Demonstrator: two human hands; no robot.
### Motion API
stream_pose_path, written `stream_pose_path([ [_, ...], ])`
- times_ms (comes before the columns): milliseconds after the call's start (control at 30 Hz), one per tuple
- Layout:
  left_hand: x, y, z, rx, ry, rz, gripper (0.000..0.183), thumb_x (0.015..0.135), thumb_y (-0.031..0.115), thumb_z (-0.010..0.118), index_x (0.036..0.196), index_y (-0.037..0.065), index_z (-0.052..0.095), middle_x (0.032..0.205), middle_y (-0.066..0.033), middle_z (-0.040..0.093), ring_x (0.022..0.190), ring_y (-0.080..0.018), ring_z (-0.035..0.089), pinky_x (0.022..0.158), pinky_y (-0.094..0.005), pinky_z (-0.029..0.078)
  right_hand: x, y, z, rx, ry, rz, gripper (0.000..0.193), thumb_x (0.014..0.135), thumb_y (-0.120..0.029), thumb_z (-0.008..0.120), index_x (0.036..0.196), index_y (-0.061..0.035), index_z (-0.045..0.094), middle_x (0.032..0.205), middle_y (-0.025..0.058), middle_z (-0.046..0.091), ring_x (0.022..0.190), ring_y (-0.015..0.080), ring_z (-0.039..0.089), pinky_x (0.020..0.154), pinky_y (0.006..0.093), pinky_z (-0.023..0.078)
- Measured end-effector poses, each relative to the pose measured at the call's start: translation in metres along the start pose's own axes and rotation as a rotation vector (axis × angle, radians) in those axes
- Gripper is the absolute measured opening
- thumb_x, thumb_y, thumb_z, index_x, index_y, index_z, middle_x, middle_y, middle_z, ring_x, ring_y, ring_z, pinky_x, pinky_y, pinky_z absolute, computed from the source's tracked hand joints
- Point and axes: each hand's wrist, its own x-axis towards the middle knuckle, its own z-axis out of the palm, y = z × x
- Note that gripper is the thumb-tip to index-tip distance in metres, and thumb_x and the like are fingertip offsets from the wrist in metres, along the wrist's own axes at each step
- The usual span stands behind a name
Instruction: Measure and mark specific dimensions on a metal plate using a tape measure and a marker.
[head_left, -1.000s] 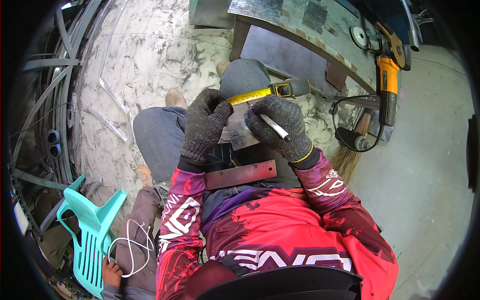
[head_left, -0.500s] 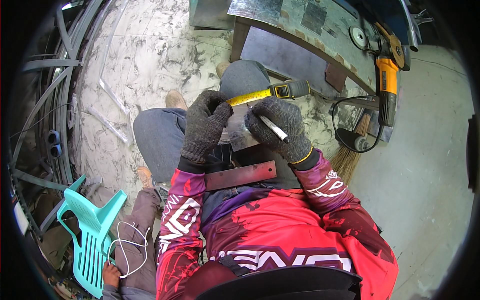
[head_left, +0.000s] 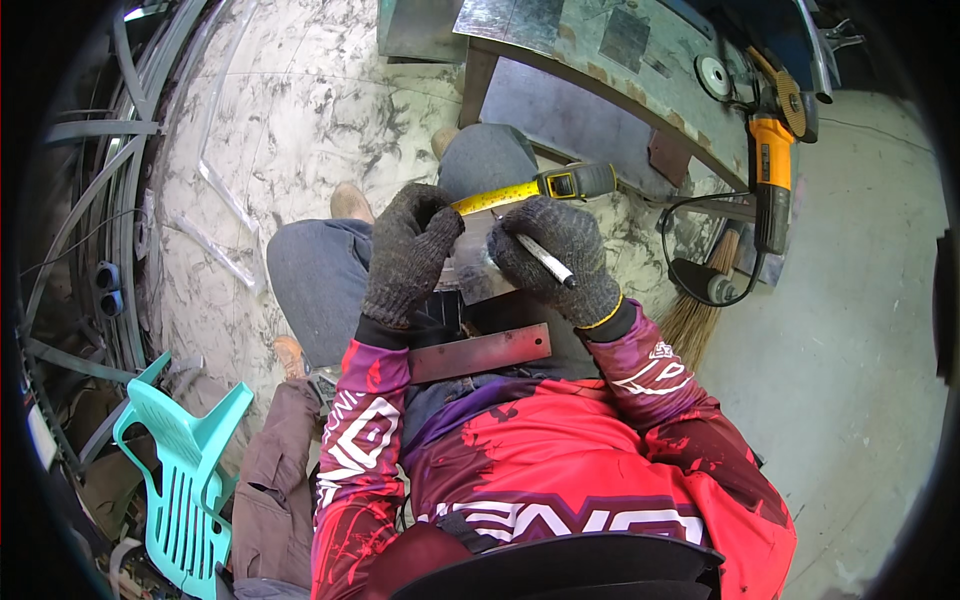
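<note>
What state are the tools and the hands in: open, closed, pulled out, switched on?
Left hand: gloved, fingers curled at the tape's free end.
Right hand: gloved, closed around the marker.
Tape measure: blade partly pulled out.
Marker: held at a slant; capped or not, I can't tell.
Reddish metal strip: lying across the lap.
Angle grinder: disc fitted, no hand on it; whether switched on, I can't tell.

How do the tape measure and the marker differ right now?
Colour: the tape measure is yellow and black; the marker is white with a dark end.
Size: the tape measure, blade out, spans longer than the marker.
Pose: the tape measure rises slightly rightward; the marker slants down rightward, in the right hand.
</note>
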Motion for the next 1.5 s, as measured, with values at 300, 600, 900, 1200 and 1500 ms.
stream_pose_path([
  [300, 0.001, -0.006, -0.001, -0.001, 0.002, -0.002, 0.016, 0.093, 0.008, 0.063, 0.106, -0.001, 0.063, 0.084, -0.005, 0.066, 0.072, -0.0097, 0.059, 0.065, -0.0248, 0.048, -0.001, -0.007, -0.009, 0.074, 0.101, -0.033, 0.016, 0.078, -0.009, 0.076, 0.091, -0.0063, 0.068, 0.085, 0.0126, 0.069, 0.077, 0.0334, 0.069, 0.07, 0.0407, 0.055],
  [600, 0.0, -0.002, -0.002, 0.041, 0.019, 0.011, 0.015, 0.09, 0.006, 0.064, 0.104, -0.001, 0.063, 0.083, -0.0044, 0.064, 0.07, -0.0096, 0.058, 0.064, -0.025, 0.047, 0.018, -0.001, -0.057, -0.219, 0.512, -0.145, 0.035, 0.081, -0.006, 0.078, 0.114, -0.0039, 0.067, 0.092, 0.0104, 0.071, 0.088, 0.0271, 0.067, 0.083, 0.0378, 0.054],
  [900, -0.002, 0.01, -0.001, 0.149, 0.048, 0.033, 0.013, 0.091, 0.009, 0.063, 0.099, -0.001, 0.064, 0.078, -0.0037, 0.064, 0.067, -0.0097, 0.057, 0.062, -0.0258, 0.047, 0.014, 0.023, -0.035, 0.02, 0.26, -0.026, 0.036, 0.078, -0.003, 0.077, 0.113, -0.0066, 0.067, 0.103, 0.0136, 0.069, 0.099, 0.0331, 0.065, 0.088, 0.0429, 0.05],
  [1200, -0.001, 0.003, -0.003, 0.146, 0.04, 0.038, 0.01, 0.092, 0.009, 0.062, 0.097, 0.0, 0.063, 0.08, -0.0027, 0.064, 0.067, -0.0086, 0.057, 0.062, -0.0242, 0.046, 0.017, 0.021, -0.039, -0.072, 0.173, 0.028, 0.034, 0.079, -0.013, 0.077, 0.111, -0.0088, 0.068, 0.103, 0.0135, 0.066, 0.101, 0.0362, 0.061, 0.089, 0.0449, 0.049],
  [1500, -0.002, 0.0, -0.004, 0.082, 0.024, -0.006, 0.01, 0.094, 0.009, 0.062, 0.1, 0.001, 0.061, 0.082, -0.0028, 0.064, 0.068, -0.008, 0.057, 0.062, -0.0228, 0.046, 0.017, 0.021, -0.041, -0.086, 0.131, 0.049, 0.035, 0.079, -0.013, 0.076, 0.112, -0.0089, 0.067, 0.103, 0.0129, 0.067, 0.1, 0.0367, 0.061, 0.09, 0.0455, 0.048],
])
